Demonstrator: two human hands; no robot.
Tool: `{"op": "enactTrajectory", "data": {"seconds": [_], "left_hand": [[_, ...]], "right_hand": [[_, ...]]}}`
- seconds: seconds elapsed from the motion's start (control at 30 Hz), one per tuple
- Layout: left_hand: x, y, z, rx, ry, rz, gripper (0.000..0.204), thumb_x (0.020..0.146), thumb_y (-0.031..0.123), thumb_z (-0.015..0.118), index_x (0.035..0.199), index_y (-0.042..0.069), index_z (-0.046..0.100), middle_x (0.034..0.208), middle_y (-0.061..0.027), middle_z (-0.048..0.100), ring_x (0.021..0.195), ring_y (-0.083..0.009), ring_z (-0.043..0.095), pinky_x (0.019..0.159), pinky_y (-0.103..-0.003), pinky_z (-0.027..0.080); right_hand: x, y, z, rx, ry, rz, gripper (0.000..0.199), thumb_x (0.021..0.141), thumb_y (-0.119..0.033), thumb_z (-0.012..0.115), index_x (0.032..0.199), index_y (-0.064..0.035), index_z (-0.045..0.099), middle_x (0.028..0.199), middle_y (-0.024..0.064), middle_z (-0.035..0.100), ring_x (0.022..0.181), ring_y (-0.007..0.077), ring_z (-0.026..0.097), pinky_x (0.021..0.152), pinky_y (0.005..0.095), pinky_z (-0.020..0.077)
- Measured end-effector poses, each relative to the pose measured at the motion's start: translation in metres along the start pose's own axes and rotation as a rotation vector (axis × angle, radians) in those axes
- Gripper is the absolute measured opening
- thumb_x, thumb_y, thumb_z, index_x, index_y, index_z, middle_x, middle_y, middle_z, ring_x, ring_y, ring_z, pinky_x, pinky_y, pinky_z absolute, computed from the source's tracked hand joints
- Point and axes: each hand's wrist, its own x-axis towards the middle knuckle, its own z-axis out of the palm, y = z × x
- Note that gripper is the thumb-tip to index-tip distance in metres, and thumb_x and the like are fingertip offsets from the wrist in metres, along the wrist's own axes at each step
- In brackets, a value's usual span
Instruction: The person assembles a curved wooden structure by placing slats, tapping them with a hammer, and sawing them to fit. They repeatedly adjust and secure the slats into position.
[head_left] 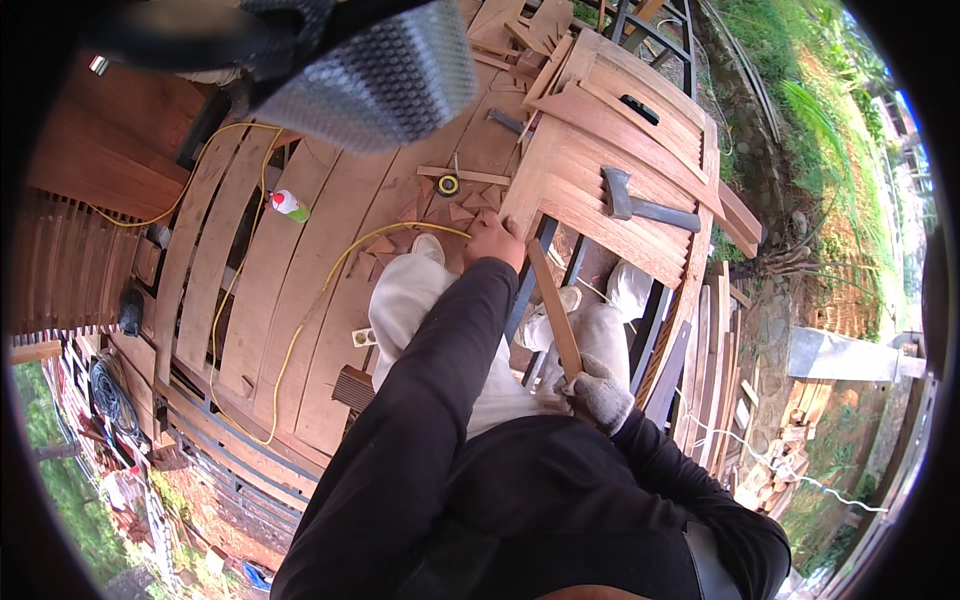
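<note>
My right hand [600,393], in a grey glove, is closed round the lower end of a narrow wooden slat [556,305]. The slat slants up toward a louvred wooden panel [565,205]. My bare left hand [493,240] is beside the panel's near left corner, its fingers curled; what they hold, if anything, is hidden. A yellow cord [400,226] runs up to this hand. On the louvres lies a hatchet [645,205] with a dark head and handle. Small triangular wood offcuts [468,206] lie just beyond my left hand.
A tape measure [447,185] lies among the offcuts on the plank floor [320,210]. Farther left is a red-capped white and green bottle [290,206]. A socket block [363,338] sits by my left leg. Long boards [708,350] stand on the right; a blurred grey mesh object [375,80] hangs overhead.
</note>
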Motion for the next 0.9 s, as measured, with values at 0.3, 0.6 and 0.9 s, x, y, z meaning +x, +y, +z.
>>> {"op": "enactTrajectory", "data": {"seconds": [0.3,0.6,0.9], "left_hand": [[-0.013,0.006,-0.011,-0.017,0.011,0.037,0.054,0.105,0.048,0.049,0.131,0.002,0.057,0.119,-0.0217,0.069,0.096,-0.0374,0.075,0.082,-0.05,0.06],[-0.012,0.001,0.004,-0.068,0.119,0.021,0.049,0.099,0.05,0.06,0.116,0.004,0.057,0.104,-0.0165,0.068,0.085,-0.0328,0.073,0.07,-0.044,0.061],[-0.013,0.001,0.002,-0.002,0.124,0.075,0.055,0.099,0.051,0.06,0.123,0.002,0.057,0.112,-0.0189,0.068,0.089,-0.0359,0.073,0.074,-0.047,0.062]], "right_hand": [[0.124,0.004,0.031,0.082,-0.003,0.22,0.024,0.101,-0.005,0.05,0.125,-0.0038,0.056,0.096,0.0128,0.066,0.072,0.0247,0.068,0.061,0.0404,0.0571],[0.268,-0.014,0.016,0.189,-0.031,0.227,0.029,0.105,-0.014,0.059,0.132,-0.0035,0.063,0.114,0.0117,0.072,0.095,0.0239,0.072,0.079,0.0382,0.0604],[0.268,-0.027,0.033,-0.159,0.109,-0.081,0.033,0.101,-0.014,0.067,0.131,-0.0018,0.065,0.112,0.0107,0.073,0.095,0.0175,0.071,0.082,0.0321,0.058]]}}
